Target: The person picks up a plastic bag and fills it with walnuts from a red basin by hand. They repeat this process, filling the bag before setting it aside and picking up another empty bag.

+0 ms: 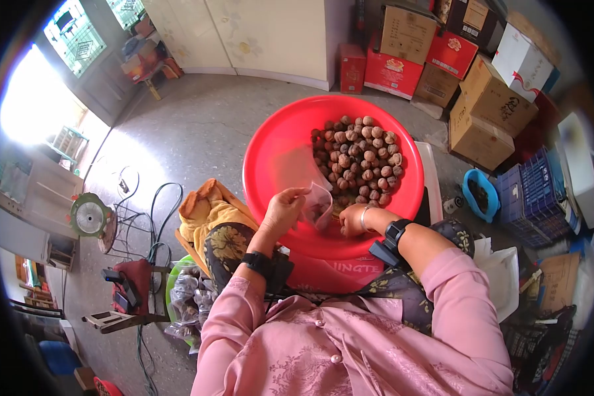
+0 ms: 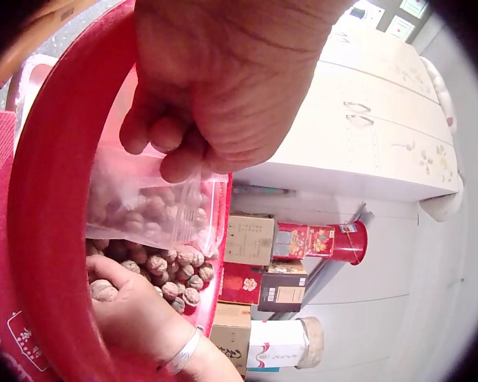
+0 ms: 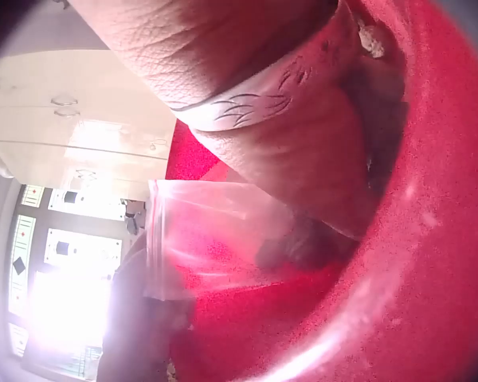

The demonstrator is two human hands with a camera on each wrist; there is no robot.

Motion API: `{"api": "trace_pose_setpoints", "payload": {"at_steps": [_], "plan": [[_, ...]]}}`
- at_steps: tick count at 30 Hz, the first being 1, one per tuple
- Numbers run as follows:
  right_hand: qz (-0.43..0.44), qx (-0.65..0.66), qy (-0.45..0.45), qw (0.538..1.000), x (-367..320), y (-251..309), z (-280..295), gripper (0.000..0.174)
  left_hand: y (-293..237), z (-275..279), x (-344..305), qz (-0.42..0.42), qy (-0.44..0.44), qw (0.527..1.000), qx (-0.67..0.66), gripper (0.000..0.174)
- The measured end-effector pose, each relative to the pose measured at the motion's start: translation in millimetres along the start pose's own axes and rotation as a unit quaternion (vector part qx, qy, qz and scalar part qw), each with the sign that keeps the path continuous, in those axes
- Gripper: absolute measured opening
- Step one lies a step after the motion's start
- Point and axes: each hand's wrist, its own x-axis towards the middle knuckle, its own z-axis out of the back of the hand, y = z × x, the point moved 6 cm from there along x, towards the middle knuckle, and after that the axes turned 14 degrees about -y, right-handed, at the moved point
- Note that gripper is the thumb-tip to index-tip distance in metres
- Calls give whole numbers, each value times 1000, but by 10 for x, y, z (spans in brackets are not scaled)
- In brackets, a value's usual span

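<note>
A wide red basin (image 1: 267, 155) stands before the person, with a heap of walnuts (image 1: 360, 152) at its far right. My left hand (image 1: 284, 210) pinches the top edge of a clear plastic bag (image 1: 317, 201) over the near part of the basin. Dark round shapes show low in the bag in the head view. Close beside it, my right hand (image 1: 355, 221) is low in the basin, its fingers curled. In the left wrist view a walnut (image 2: 103, 290) sits in the grasp of that hand, beside the thumb. The right wrist view hides those fingertips.
Left of the person, a green tub (image 1: 176, 290) holds several filled bags (image 1: 190, 294). A wooden chair with a yellow cloth (image 1: 208, 221) stands near the basin. Cartons (image 1: 482, 135), a blue bowl (image 1: 482, 195) and a blue crate (image 1: 528, 191) line the right. Cables (image 1: 157, 218) cross the floor.
</note>
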Motion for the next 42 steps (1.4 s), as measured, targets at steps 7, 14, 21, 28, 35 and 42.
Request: {"api": "trace_pose_setpoints", "payload": {"at_steps": [7, 14, 21, 28, 35, 42], "plan": [[-34, 125, -187, 974, -284, -38, 647, 27, -33, 15, -22, 3, 1, 1000, -6, 28], [38, 350, -339, 872, -507, 50, 1100, 29, -121, -4, -73, -2, 4, 1000, -17, 29], [69, 425, -299, 852, -474, 227, 1096, 34, -24, -16, -18, -2, 5, 1000, -14, 29], [-15, 639, -201, 742, -465, 120, 1072, 25, -11, -14, -6, -3, 1, 1000, -19, 27], [-51, 716, -170, 675, -482, 101, 1023, 21, -22, -14, -14, -3, 6, 1000, -14, 28], [-52, 669, -206, 712, -465, 118, 1049, 22, -50, -14, -34, -1, 12, 1000, -17, 29]]}}
